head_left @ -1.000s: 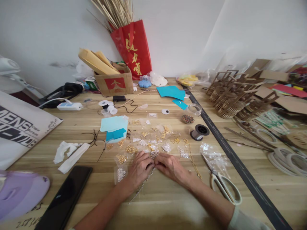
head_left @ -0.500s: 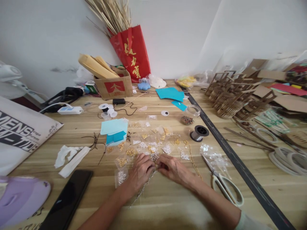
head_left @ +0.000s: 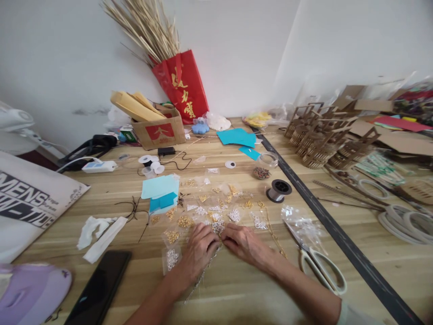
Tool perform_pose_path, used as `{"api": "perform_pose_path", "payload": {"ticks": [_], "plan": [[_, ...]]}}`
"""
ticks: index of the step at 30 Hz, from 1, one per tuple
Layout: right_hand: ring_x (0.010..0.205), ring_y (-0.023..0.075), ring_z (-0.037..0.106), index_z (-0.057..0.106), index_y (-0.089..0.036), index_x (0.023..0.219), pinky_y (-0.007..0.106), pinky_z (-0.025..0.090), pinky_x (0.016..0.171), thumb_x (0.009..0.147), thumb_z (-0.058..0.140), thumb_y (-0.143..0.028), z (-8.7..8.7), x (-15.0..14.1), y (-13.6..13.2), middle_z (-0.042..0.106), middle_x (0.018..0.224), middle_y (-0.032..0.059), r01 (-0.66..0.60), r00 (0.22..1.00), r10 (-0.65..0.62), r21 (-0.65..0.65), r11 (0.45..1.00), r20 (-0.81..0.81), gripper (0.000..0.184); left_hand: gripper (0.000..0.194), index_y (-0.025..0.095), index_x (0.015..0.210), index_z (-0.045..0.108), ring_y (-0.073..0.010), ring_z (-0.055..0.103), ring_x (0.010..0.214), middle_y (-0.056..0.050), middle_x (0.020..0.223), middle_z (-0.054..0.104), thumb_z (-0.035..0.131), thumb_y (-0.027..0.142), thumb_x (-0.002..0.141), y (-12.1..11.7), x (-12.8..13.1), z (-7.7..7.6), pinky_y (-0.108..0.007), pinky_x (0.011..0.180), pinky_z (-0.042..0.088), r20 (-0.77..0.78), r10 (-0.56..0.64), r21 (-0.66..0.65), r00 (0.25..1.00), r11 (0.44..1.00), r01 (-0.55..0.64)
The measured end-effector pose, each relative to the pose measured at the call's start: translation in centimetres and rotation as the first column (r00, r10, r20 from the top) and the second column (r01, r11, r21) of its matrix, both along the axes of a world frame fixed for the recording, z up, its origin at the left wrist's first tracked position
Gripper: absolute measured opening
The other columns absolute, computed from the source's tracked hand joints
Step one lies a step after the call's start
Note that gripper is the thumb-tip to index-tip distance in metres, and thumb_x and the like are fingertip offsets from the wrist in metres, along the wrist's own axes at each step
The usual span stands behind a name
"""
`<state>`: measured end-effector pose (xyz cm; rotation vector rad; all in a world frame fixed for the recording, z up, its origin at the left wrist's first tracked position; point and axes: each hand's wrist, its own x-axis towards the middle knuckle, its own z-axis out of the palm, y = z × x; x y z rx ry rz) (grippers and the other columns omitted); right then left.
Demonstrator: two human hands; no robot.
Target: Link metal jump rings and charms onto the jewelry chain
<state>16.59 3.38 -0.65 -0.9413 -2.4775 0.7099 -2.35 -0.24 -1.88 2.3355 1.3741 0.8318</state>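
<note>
Left hand point(head_left: 202, 248): you pinch a thin silver metal chain point(head_left: 203, 273), lower centre.
Right hand point(head_left: 241, 243): you press fingertips together, centre; contents cannot be told.
White-handled metal scissors point(head_left: 309, 249): lower right.

soft, even, middling light covers the table point(head_left: 237, 289), its source impossible to tell; faint shadow gathers under the left hand point(head_left: 200, 248) and right hand point(head_left: 241, 243). a hazy pale sheen lies on the wood just nearer the wearer than the right hand, and glints speckle the clear plastic bag point(head_left: 306, 225) right of it. beside the left hand, the silver chain point(head_left: 204, 271) blurs. far left of both hands, distortion stretches the white bag point(head_left: 30, 198).
</note>
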Motion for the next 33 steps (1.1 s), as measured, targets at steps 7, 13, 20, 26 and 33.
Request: {"api": "perform_pose_path", "payload": {"ticks": [7, 13, 20, 26, 33], "plan": [[0.065, 0.0131, 0.055, 0.058, -0.018, 0.075, 0.022, 0.037, 0.058, 0.09, 0.055, -0.007, -0.8, -0.1, 0.1, 0.059, 0.076, 0.0007, -0.011, 0.999, 0.009, 0.049, 0.999, 0.048, 0.019, 0.017, 0.018, 0.077, 0.064, -0.0198, 0.05, 0.083, -0.003, 0.078, 0.06, 0.057, 0.017, 0.092, -0.1, 0.0, 0.1, -0.032, 0.075, 0.041, 0.008, 0.002, -0.009, 1.0, 1.0, -0.002], [0.069, 0.0144, 0.057, 0.06, -0.018, 0.079, 0.023, 0.039, 0.061, 0.091, 0.055, -0.01, -0.6, -0.2, -0.1, 0.061, 0.079, 0.0015, 0.01, 0.999, -0.011, 0.035, 0.999, 0.03, 0.016, 0.018, 0.018, 0.077, 0.064, -0.0195, 0.051, 0.081, -0.003, 0.077, 0.062, 0.055, 0.016, 0.092, -0.2, 0.1, 0.1, -0.031, 0.074, 0.042, 0.08, 0.004, -0.021, 0.997, 1.0, -0.002], [0.07, 0.0144, 0.059, 0.063, -0.016, 0.08, 0.022, 0.042, 0.064, 0.084, 0.059, -0.003, -0.5, -0.4, -0.1, 0.064, 0.079, 0.0016, 0.025, 0.979, -0.049, -0.12, 0.992, -0.196, 0.014, 0.015, 0.017, 0.073, 0.066, -0.0182, 0.058, 0.072, -0.004, 0.072, 0.067, 0.06, 0.014, 0.086, 0.1, 0.1, 0.4, -0.03, 0.071, 0.045, 0.288, 0.018, -0.097, 0.958, 0.995, 0.01], [0.063, 0.0123, 0.054, 0.065, -0.015, 0.08, 0.02, 0.039, 0.057, 0.082, 0.064, -0.008, -0.7, -0.4, -0.3, 0.061, 0.07, -0.0007, 0.023, 0.951, -0.103, -0.263, 0.965, -0.292, 0.007, 0.009, 0.018, 0.067, 0.068, -0.0176, 0.06, 0.066, -0.003, 0.068, 0.068, 0.068, 0.02, 0.076, 0.2, 0.1, 1.5, -0.027, 0.065, 0.046, 0.426, 0.201, -0.303, 0.882, 0.95, -0.071], [0.061, 0.0106, 0.054, 0.064, -0.016, 0.085, 0.019, 0.041, 0.056, 0.078, 0.067, -0.008, 0.0, 0.0, -0.5, 0.061, 0.07, -0.0019, -0.046, 0.934, -0.099, -0.391, 0.919, -0.344, 0.011, 0.007, 0.018, 0.072, 0.067, -0.0179, 0.062, 0.068, -0.002, 0.07, 0.068, 0.069, 0.024, 0.071, 0.2, 0.0, 2.3, -0.027, 0.066, 0.048, 0.509, 0.317, -0.476, 0.801, 0.879, -0.045]]}}
